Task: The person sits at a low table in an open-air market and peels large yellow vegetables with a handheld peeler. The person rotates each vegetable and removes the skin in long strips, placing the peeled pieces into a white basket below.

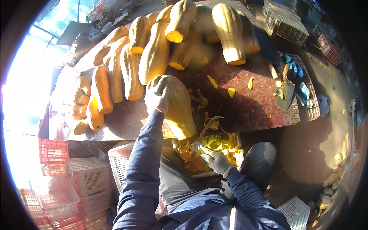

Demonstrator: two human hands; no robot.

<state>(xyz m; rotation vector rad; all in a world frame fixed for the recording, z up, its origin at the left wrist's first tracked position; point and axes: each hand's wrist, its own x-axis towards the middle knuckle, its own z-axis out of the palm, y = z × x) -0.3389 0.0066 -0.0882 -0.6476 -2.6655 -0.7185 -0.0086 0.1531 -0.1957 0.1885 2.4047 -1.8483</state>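
Note:
My gloved left hand (157,96) grips the far end of a large squash (179,106), which lies tilted over the near edge of a red wooden table (253,112). Part of its skin is peeled, showing yellow-green flesh. In my gloved right hand (217,161) is a peeler (198,146), just beyond the squash's near end, with peel strips close to it. Below, between my knees, a crate (240,156) holds yellow peelings (220,143). Several unpeeled squashes (153,54) with cut ends lie across the table's far side. Peeled orange ones (102,89) lie at the left.
A cleaver (286,93) and blue cloths (294,67) lie at the table's right end, by a plastic crate (316,110). Small cut pieces (231,92) are scattered on the tabletop. Stacked plastic crates (87,175) stand at the lower left. More squashes (330,179) lie on the floor at right.

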